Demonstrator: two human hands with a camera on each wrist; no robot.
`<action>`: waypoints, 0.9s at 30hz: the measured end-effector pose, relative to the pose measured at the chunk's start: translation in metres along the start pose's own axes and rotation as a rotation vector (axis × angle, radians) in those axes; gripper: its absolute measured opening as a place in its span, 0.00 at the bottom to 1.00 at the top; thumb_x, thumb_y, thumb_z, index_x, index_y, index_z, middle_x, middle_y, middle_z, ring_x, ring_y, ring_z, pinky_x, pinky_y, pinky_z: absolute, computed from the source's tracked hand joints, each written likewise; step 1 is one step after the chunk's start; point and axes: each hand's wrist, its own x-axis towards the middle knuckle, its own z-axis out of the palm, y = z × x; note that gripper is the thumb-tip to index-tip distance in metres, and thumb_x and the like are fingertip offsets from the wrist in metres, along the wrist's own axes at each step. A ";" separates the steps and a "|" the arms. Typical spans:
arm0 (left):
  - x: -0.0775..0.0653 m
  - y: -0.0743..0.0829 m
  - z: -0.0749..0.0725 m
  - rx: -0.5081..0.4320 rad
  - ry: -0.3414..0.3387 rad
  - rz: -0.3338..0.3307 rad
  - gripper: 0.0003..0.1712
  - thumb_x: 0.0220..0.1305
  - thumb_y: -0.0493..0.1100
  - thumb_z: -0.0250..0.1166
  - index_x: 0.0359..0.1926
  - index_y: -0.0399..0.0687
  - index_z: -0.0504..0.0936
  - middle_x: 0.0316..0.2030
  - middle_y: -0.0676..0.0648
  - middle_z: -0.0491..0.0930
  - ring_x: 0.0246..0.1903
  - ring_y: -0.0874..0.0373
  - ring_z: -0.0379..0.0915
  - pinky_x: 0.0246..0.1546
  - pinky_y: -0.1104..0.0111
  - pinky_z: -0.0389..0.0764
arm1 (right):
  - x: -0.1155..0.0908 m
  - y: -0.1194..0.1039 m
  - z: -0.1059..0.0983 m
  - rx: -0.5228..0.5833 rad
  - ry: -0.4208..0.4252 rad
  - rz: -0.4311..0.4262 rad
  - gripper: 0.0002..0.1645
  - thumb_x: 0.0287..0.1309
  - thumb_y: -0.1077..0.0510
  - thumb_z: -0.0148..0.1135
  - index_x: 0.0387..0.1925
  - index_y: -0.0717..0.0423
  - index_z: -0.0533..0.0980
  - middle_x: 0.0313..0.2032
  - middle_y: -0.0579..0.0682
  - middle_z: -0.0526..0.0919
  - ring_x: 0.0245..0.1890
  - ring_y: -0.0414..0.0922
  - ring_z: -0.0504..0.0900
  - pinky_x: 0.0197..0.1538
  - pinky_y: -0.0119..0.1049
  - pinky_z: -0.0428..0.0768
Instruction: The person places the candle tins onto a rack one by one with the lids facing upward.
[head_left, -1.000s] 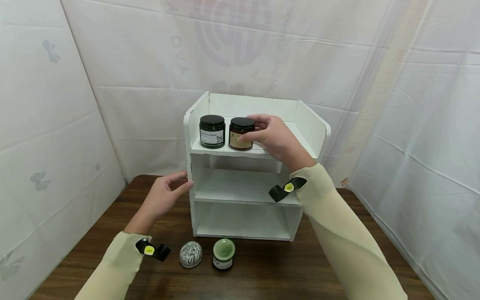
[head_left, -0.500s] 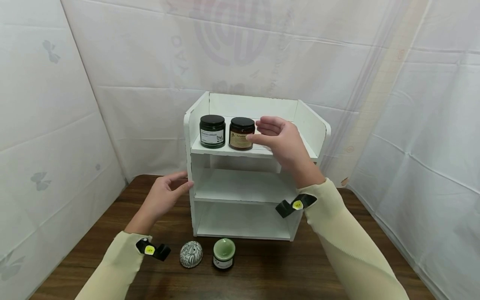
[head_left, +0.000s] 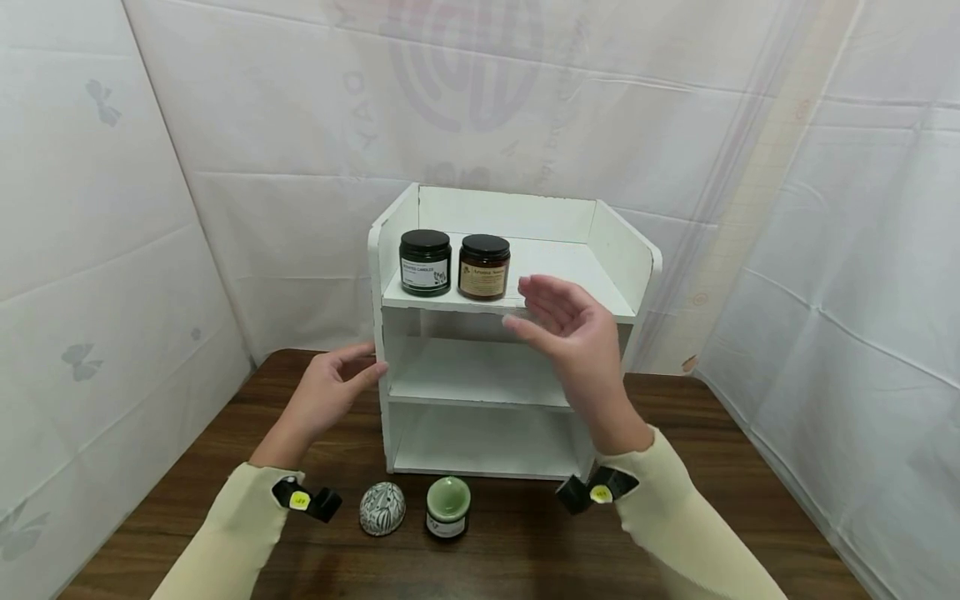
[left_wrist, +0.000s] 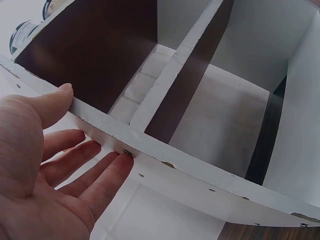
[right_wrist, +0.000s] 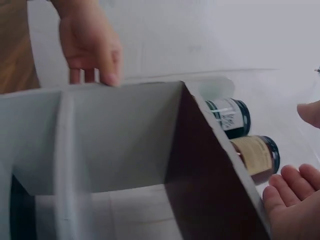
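My left hand [head_left: 327,396] holds the left side panel of a white three-tier shelf [head_left: 480,375]. Its thumb [left_wrist: 57,100] lies on the front edge, and its fingertips touch the outer face. On the top tier stand two lidded candle jars side by side: a dark green jar [head_left: 425,265] with a white label and an amber jar [head_left: 483,268] with a tan label. My right hand [head_left: 581,342] is off the jars, in front of the top tier's edge to the right of the amber one. Its fingers are loosely bent around nothing.
On the dark wooden table [head_left: 315,558], in front of the shelf, sit a black-and-white patterned egg-shaped object [head_left: 382,509] and a small jar with a green bowl-like top [head_left: 447,507]. White curtains [head_left: 300,125] hang behind and at both sides.
My right hand has let go of the amber candle jar and drawn back down and to the right. Both jars stay on the top tier. My left hand has not moved.
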 end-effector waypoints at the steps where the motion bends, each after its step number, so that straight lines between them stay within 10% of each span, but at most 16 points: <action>1: 0.000 0.000 0.000 0.001 0.000 -0.001 0.34 0.73 0.58 0.63 0.71 0.45 0.74 0.65 0.40 0.78 0.62 0.43 0.78 0.60 0.45 0.78 | -0.005 0.002 0.000 0.000 -0.005 -0.006 0.32 0.51 0.71 0.76 0.59 0.65 0.76 0.60 0.63 0.82 0.63 0.52 0.81 0.65 0.38 0.78; 27: 0.000 -0.001 0.001 -0.007 0.003 0.003 0.34 0.72 0.58 0.64 0.71 0.45 0.74 0.64 0.40 0.79 0.61 0.44 0.78 0.59 0.49 0.80 | -0.095 0.090 0.000 0.047 -0.131 -0.004 0.32 0.51 0.72 0.75 0.59 0.70 0.76 0.60 0.73 0.78 0.63 0.49 0.81 0.66 0.38 0.77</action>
